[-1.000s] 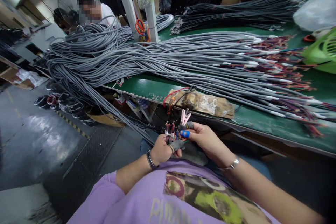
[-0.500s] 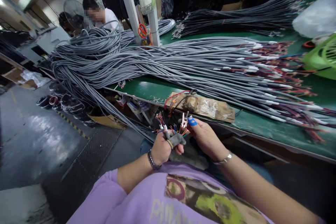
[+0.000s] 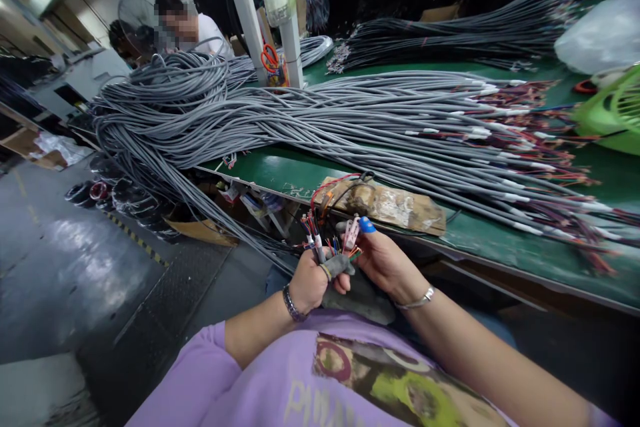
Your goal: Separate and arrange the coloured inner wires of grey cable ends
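My left hand (image 3: 313,280), with grey finger covers, is closed around the ends of several grey cables (image 3: 319,252). Thin coloured wires (image 3: 340,245) fan out above its fingers, with their tips towards my right hand. Blue tape wraps a fingertip of my right hand (image 3: 387,259), which pinches a small pale pink tool (image 3: 352,232) just above those wires. The tool looks like a clip or small stripper; its exact kind is unclear. Whether it touches a wire cannot be made out.
A large bundle of grey cables (image 3: 300,113) covers the green table (image 3: 270,170). A taped cardboard piece (image 3: 400,205) lies at the table's front edge. Red-handled scissors (image 3: 270,58) hang by a post. A green basket (image 3: 613,110) stands right. Another person (image 3: 213,37) sits at the back left.
The pink tool has turned, and its two arms, spread in a V before, now appear close together. My right hand has shifted slightly. My left hand keeps its hold on the cables.
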The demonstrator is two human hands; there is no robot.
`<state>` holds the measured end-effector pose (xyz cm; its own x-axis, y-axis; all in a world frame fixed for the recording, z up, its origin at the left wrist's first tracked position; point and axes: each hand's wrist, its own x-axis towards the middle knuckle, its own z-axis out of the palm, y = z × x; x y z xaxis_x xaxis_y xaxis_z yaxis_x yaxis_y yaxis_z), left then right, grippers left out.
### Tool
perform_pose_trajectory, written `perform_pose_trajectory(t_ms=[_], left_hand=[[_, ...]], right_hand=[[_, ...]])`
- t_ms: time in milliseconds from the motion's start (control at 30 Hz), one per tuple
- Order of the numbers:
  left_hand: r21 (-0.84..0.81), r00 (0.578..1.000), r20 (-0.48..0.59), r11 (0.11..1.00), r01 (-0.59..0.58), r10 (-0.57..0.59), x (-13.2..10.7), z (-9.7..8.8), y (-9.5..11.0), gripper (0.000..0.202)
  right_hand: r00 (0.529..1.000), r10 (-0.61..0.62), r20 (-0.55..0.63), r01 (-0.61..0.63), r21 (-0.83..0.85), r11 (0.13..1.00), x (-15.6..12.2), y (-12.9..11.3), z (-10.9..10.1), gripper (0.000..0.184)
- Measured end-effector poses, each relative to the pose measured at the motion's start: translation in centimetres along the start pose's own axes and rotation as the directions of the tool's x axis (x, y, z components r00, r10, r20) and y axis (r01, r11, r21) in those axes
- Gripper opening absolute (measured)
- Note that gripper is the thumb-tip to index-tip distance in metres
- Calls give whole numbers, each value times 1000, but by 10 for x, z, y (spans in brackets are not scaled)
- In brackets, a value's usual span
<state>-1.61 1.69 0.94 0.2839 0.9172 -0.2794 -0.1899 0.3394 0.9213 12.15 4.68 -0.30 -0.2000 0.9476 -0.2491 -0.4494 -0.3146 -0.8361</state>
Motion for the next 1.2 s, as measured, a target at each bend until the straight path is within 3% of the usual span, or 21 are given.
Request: perform_pose_trajectory(t_ms=[200,400,633,833,1067,1200], left_hand=[[8,1000,13,1000,-20,20,-1,-2,-2,43],[48,1000,23,999,2,-3,1,0,-3,45],[47,1000,19,999,-23,22,-5,-4,-7,48],[67,995,-59,995,-72,76,-14,-9,-16,49],[33,984,-123,991,-128,131,-8,-3,-17,48],[-15,990,-93,994,-111,109,-6,2,-15,46]], right_hand=[[993,-71,-91,69,-23,997,-2,-2,5,47],[994,-60,-86,58,-24,998,-2,0,4,47],[990,128,62,-134,104,986,-7,-4,-5,54],[949,252,190,-267,61,962,-20,-2,-18,48],[976,190,105,-200,88,976,-12,-4,-16,49],[989,124,81,-132,100,986,-6,-7,-9,33]])
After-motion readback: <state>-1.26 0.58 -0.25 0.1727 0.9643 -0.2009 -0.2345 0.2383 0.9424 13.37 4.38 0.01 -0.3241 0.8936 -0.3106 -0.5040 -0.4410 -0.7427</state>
